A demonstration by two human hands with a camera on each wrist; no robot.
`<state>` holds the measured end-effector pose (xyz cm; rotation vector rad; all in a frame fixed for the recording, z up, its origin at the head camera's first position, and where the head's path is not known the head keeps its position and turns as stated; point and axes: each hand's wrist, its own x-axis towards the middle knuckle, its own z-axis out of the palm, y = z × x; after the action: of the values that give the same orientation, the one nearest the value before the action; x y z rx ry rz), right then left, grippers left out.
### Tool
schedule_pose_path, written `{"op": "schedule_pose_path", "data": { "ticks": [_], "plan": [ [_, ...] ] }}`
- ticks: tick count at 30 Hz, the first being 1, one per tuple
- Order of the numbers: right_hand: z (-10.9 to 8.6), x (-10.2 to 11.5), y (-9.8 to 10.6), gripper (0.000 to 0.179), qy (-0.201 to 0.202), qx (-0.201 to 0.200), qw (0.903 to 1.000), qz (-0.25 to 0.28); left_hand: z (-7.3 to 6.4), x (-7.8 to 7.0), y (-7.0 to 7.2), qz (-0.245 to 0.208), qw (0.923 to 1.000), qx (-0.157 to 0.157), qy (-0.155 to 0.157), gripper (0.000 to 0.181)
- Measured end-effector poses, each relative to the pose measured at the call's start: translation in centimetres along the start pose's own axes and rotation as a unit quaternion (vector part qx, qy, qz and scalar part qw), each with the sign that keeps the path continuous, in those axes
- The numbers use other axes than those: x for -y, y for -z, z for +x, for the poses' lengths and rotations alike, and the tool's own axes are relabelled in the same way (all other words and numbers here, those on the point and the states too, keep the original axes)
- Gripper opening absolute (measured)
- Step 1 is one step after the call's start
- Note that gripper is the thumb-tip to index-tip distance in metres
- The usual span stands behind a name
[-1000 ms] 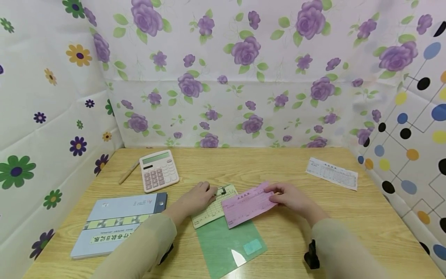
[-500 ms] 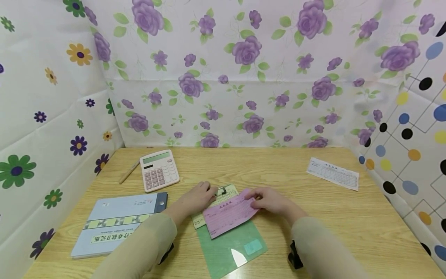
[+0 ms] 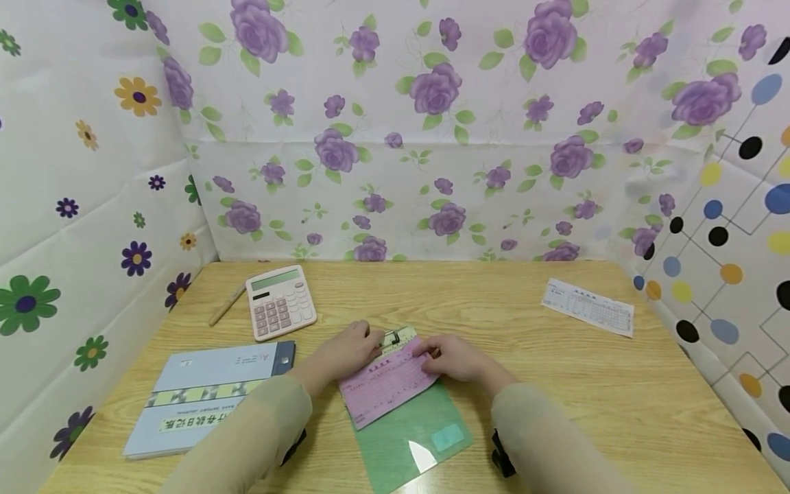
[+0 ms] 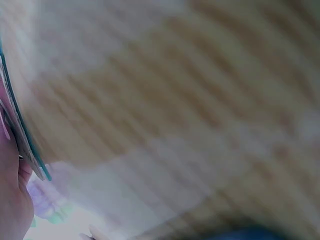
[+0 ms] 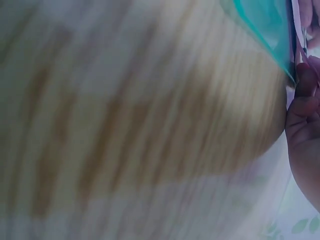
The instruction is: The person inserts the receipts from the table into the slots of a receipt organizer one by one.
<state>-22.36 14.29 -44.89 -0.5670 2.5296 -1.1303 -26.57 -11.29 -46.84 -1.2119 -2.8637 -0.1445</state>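
Note:
A translucent green clipboard [image 3: 407, 446] lies on the table, with a metal clip [image 3: 392, 339] at its far end. On it rests a pale yellow printed form [image 3: 404, 334], mostly covered by a pink printed slip [image 3: 389, 387]. My left hand [image 3: 348, 353] grips the far left edge of the clipboard by the clip; its fingertips are partly hidden. My right hand [image 3: 457, 360] pinches the right end of the pink slip. In the left wrist view the left hand [image 4: 12, 195] is at the board's edge. The right wrist view shows curled fingers of the right hand [image 5: 305, 115] at the slip.
A pink calculator [image 3: 280, 302] and a pen [image 3: 227, 305] lie at the back left. Left of my arm is a blue account book [image 3: 204, 384]. A white printed slip [image 3: 589, 307] lies at the back right. Patterned cloth [image 3: 395, 171] walls the table on three sides.
My right hand has moved left and slightly nearer with the pink slip, which now covers most of the yellow form. The left hand has stayed by the clip.

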Motion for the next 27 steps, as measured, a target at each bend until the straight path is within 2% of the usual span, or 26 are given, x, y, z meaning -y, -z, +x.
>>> {"op": "schedule_pose_path", "data": {
  "ticks": [12, 19, 27],
  "plan": [
    [0.2, -0.1, -0.7, 0.033, 0.011, -0.001, 0.9998, -0.016, 0.2, 0.1, 0.5, -0.028, 0.9994, 0.02, 0.009, 0.023],
    [0.3, -0.1, -0.9, 0.034, 0.023, -0.003, 0.9993, -0.03, 0.3, 0.1, 0.6, -0.018, 0.9983, 0.047, 0.027, 0.033],
    [0.5, 0.0, -1.4, 0.033, 0.04, -0.019, 0.9959, -0.079, 0.4, -0.2, 0.6, 0.003, 0.9985, 0.045, 0.031, 0.029]
  ]
}}
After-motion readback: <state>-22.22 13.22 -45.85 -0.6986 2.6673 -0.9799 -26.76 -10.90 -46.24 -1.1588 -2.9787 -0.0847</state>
